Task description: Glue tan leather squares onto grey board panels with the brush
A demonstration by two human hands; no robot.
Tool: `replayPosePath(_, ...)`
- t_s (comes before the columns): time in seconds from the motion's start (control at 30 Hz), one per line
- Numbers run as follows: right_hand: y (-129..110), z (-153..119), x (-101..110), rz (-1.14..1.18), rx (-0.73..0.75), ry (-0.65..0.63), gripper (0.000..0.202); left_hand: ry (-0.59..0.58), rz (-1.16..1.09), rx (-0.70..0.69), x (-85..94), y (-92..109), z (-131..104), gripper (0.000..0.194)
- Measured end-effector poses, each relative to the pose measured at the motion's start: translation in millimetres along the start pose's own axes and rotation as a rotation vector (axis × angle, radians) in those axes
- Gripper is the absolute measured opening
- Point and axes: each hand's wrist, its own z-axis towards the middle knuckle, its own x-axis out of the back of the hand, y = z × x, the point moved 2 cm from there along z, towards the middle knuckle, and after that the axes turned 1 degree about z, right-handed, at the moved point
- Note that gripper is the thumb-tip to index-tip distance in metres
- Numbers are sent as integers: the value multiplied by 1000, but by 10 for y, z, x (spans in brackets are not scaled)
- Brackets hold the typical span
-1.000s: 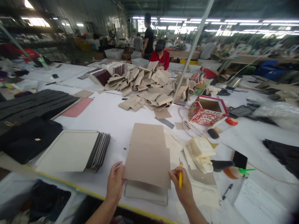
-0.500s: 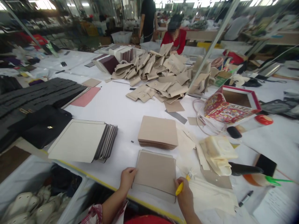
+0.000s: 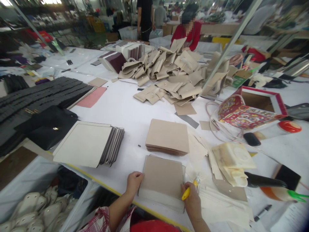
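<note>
A beige panel [image 3: 161,177] lies over a paler, dark-edged sheet near the table's front edge. At its left edge, my left hand [image 3: 134,183] is closed with fingertips pinching the side. My right hand [image 3: 192,198] is wrapped round a yellow-handled brush [image 3: 187,193], bristles pointing up and away, and its fingertips touch the panel's right edge. Just behind lies a neat stack of beige panels [image 3: 167,136]. To the left, pale dark-edged panels [image 3: 83,143] lean in a fanned stack.
Beige flap pieces [image 3: 169,74] are heaped behind, near a person in red [image 3: 196,30]. At right stand a patterned red box [image 3: 241,108], a yellowed container [image 3: 231,158] and a marker [image 3: 263,212]. A slanted pole [image 3: 227,51] rises at right. Black pieces [image 3: 45,93] lie left.
The view has shifted, moving most items at the right farther right. The beige panel has shifted slightly over the paler sheet, whose right edge now shows. Both hands keep their hold.
</note>
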Motion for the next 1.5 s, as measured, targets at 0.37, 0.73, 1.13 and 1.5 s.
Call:
replayPosePath(0.37,53,3,-18,8,-28,-64,27,-12,40,22,32,47,-4,22)
replayPosePath(0.73,-5,-20,7,16,7,-35,14,1,93,59,29,81,-24,27)
replayPosePath(1.13,8,-6,1,-31,7,-54,14,-31,79,22,12,128,-12,27)
replayPosePath(1.5,88,61,-71,-144,13,-133,17,-17,135,-41,40,2,80,22)
